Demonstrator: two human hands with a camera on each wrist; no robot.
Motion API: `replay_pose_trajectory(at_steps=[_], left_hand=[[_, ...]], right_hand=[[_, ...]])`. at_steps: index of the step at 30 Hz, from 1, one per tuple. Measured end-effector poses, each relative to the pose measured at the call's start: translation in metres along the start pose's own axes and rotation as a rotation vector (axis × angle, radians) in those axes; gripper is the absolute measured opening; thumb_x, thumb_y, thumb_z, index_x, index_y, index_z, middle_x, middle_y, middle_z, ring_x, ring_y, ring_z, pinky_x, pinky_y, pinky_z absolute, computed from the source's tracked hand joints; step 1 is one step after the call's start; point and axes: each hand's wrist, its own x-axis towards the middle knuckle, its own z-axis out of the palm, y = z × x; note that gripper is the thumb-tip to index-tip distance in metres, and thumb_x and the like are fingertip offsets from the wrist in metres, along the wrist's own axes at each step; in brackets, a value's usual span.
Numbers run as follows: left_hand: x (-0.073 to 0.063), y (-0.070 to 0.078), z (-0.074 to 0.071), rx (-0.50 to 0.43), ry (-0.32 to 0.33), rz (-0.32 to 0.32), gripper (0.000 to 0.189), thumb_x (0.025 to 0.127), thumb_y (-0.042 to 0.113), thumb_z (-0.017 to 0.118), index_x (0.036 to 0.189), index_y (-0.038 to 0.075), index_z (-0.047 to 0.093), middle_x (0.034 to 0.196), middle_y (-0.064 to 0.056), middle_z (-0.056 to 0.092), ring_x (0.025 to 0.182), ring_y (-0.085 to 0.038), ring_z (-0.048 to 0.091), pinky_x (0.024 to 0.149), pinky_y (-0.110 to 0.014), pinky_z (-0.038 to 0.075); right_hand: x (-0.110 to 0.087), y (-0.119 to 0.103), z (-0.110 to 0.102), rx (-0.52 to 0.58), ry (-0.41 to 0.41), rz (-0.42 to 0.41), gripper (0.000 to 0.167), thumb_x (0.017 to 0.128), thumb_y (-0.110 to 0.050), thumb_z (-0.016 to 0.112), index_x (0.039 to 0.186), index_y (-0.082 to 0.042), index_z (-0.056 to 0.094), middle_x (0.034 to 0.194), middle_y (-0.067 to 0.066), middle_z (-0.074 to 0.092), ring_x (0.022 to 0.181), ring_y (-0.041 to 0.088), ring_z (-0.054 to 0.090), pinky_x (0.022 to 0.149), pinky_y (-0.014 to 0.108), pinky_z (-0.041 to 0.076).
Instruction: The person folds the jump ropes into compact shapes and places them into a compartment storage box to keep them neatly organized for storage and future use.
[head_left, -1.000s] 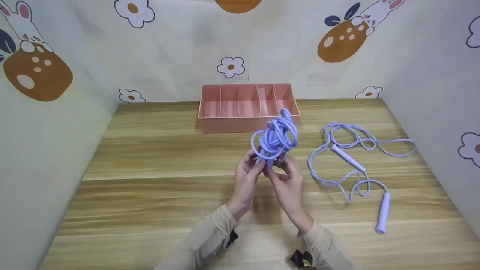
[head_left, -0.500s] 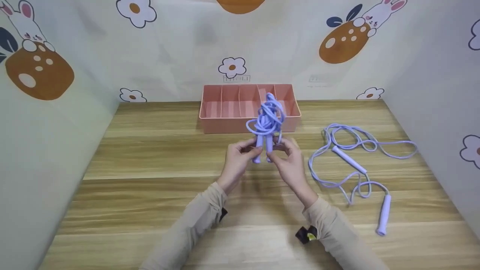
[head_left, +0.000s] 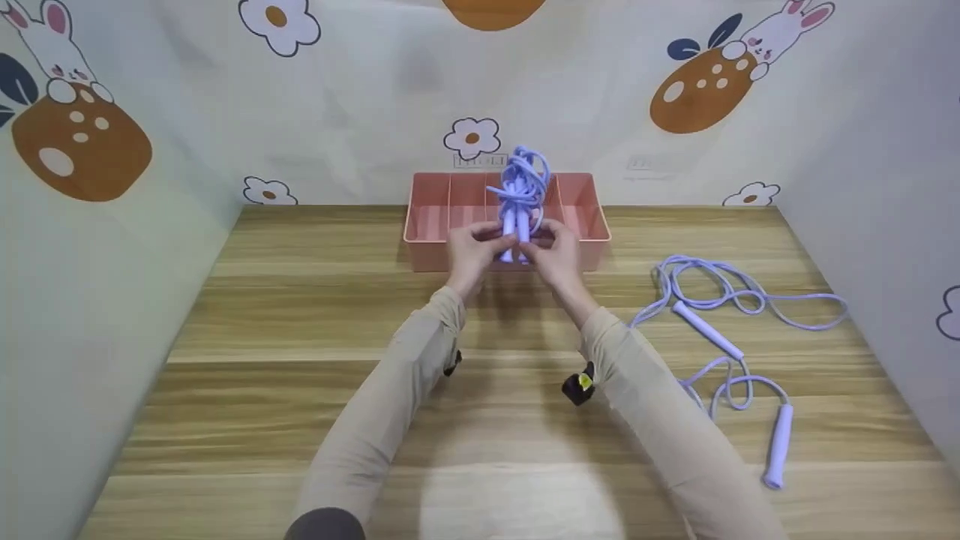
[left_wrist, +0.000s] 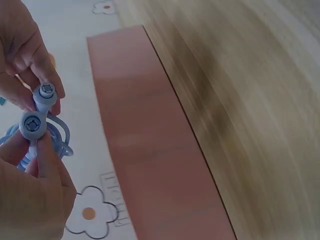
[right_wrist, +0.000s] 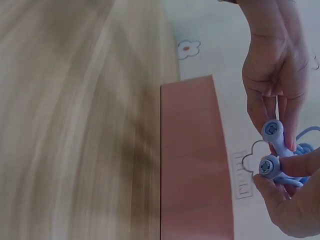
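A bundled purple jump rope (head_left: 523,184) is held up in front of and above the pink divided box (head_left: 431,256). My left hand (head_left: 472,256) pinches its left handle (head_left: 508,225) between thumb and fingers. The right-hand handle (head_left: 523,223) is pinched the same way by my right hand (head_left: 557,256). Both handles stand side by side, their cord wound in a tangle beyond them. In the left wrist view the handle ends (left_wrist: 33,124) point at the camera, above the box's front wall (left_wrist: 140,125). The right wrist view shows both handle ends (right_wrist: 270,166) too.
A second purple jump rope (head_left: 709,330) lies loose on the right of the wooden table (head_left: 285,420), partly behind my right sleeve (head_left: 660,420). Its handles lie apart. A patterned backdrop (head_left: 360,112) rises right behind the box.
Both hands have carried the bundled jump rope forward and slightly left, from over the table to over the box. Its handles have come into clearer sight. The loose rope has stayed put.
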Motion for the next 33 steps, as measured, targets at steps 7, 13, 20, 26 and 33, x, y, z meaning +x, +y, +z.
replay_pose_trajectory(at_steps=[7,13,20,26,33], left_hand=[[0.023,-0.005,0.006,0.117,0.041,0.007,0.028,0.069,-0.001,0.075,0.096,-0.006,0.068,0.093,-0.019,0.067,0.082,-0.021,0.065,0.066,-0.022,0.055],[0.04,-0.007,0.007,0.361,0.058,0.071,0.026,0.07,0.008,0.077,0.094,-0.001,0.07,0.093,-0.013,0.069,0.087,-0.02,0.064,0.074,-0.023,0.052],[0.049,-0.016,0.009,0.507,0.034,0.171,0.018,0.072,0.008,0.075,0.087,-0.002,0.072,0.086,-0.014,0.069,0.081,-0.023,0.064,0.071,-0.029,0.052],[0.055,-0.019,0.013,0.633,0.059,0.227,0.012,0.072,0.012,0.075,0.081,0.003,0.074,0.079,-0.007,0.07,0.074,-0.019,0.065,0.067,-0.029,0.05],[0.06,-0.021,0.014,0.703,0.07,0.256,0.01,0.072,0.015,0.076,0.077,0.006,0.074,0.075,-0.004,0.07,0.072,-0.018,0.064,0.067,-0.031,0.05]], right_hand=[[0.025,0.004,0.004,-0.054,0.014,0.078,0.036,0.074,0.01,0.063,0.11,0.011,0.057,0.099,0.026,0.062,0.087,0.026,0.062,0.074,0.024,0.054],[0.042,0.007,0.005,-0.127,-0.012,0.117,0.038,0.075,0.006,0.064,0.113,0.008,0.057,0.102,0.022,0.063,0.093,0.025,0.061,0.077,0.024,0.053],[0.052,0.018,0.006,-0.29,-0.035,0.061,0.032,0.078,0.0,0.064,0.109,0.006,0.061,0.098,0.019,0.066,0.089,0.024,0.062,0.075,0.026,0.052],[0.059,0.022,0.008,-0.365,-0.04,0.0,0.03,0.079,-0.003,0.063,0.107,0.006,0.062,0.096,0.019,0.067,0.088,0.025,0.064,0.075,0.028,0.053],[0.063,0.025,0.012,-0.379,-0.024,-0.045,0.03,0.079,-0.004,0.063,0.107,0.006,0.062,0.097,0.018,0.066,0.088,0.025,0.064,0.075,0.029,0.053]])
